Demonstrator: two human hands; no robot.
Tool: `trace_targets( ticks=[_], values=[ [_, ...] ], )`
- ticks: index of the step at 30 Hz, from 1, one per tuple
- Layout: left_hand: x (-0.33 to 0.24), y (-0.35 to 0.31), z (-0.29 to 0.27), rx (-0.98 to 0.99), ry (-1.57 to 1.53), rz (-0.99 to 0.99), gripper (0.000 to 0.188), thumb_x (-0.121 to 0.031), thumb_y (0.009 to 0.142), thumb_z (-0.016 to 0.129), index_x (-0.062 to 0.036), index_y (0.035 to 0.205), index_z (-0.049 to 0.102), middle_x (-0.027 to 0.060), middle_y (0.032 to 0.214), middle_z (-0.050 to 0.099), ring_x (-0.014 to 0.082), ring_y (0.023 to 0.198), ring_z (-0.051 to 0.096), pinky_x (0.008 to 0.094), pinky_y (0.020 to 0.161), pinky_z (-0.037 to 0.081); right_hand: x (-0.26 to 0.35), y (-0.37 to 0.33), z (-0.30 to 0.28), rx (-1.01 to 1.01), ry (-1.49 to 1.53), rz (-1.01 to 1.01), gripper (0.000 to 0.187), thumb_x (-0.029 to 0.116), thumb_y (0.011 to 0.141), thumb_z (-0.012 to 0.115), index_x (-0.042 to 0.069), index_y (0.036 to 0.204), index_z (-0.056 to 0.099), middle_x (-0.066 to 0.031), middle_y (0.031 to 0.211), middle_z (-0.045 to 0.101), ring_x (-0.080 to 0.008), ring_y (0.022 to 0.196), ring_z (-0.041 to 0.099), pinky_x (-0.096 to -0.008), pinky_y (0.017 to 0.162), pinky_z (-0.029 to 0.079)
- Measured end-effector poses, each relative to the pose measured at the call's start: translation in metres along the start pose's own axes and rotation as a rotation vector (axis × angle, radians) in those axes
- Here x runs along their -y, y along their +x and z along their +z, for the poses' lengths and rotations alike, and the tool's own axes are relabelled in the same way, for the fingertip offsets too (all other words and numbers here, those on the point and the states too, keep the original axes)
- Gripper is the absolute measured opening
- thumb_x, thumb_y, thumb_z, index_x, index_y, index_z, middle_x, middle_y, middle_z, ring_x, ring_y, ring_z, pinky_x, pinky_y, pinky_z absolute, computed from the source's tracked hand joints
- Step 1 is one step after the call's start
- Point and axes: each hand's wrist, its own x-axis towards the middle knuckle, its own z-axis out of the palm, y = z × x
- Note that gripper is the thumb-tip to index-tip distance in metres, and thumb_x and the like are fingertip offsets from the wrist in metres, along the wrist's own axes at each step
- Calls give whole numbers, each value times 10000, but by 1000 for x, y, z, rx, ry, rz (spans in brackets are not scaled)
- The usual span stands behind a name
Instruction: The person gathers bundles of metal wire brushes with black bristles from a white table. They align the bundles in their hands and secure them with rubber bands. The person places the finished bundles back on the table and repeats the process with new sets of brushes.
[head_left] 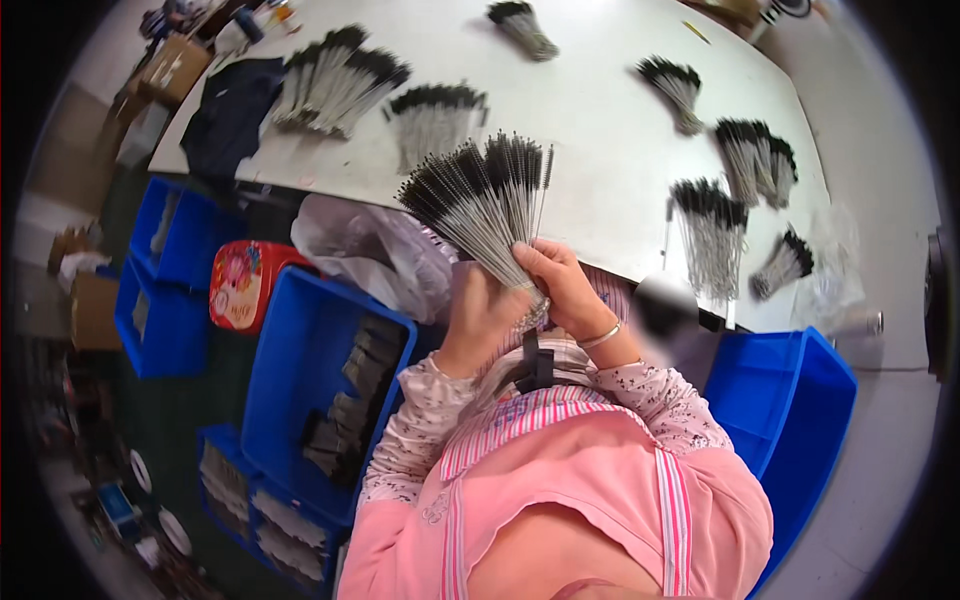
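The person wore a pink apron (590, 490) with pink-and-white striped trim and straps at 5 o'clock. Sleeves (420, 420) were pale with a small floral print. A thin silver bangle (600, 336) circled the right wrist.

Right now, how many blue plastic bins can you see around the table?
5, perhaps more hidden: two stacked at far left, a large one beside the left forearm, a low divided one below it, and one at right.
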Motion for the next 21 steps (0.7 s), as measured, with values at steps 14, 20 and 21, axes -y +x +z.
trace_targets(
  ticks=[14, 20, 21],
  values=[
    [46, 66, 46, 292, -713, -732, 445, -364, 840, 689, -4, 1078, 580, 84, 976, 634, 185, 891, 619, 326, 798, 511, 31, -8, -96, -67, 158, 69, 256, 252, 915, 604, 2, 883, 644, -35, 799, 652, -103, 683, 628, -206, 577, 481],
    [69, 87, 51, 350, -872, -817, 376, -339, 875, 622, 7, 1021, 589, 101, 903, 625, 214, 842, 622, 367, 759, 528, 68, -11, -95, -313, -432, 112, 408, 368, 863, 650, -26, 756, 636, -63, 610, 625, -163, 471, 599, -263, 505, 464],
    [73, 91, 58, 326, -911, -823, 361, -322, 870, 627, 4, 1019, 590, 102, 900, 621, 214, 845, 622, 375, 754, 531, 67, -12, -96, -397, -651, 34, 389, 359, 854, 655, -16, 748, 638, -68, 605, 624, -189, 481, 600, -287, 537, 467]
  ],
)
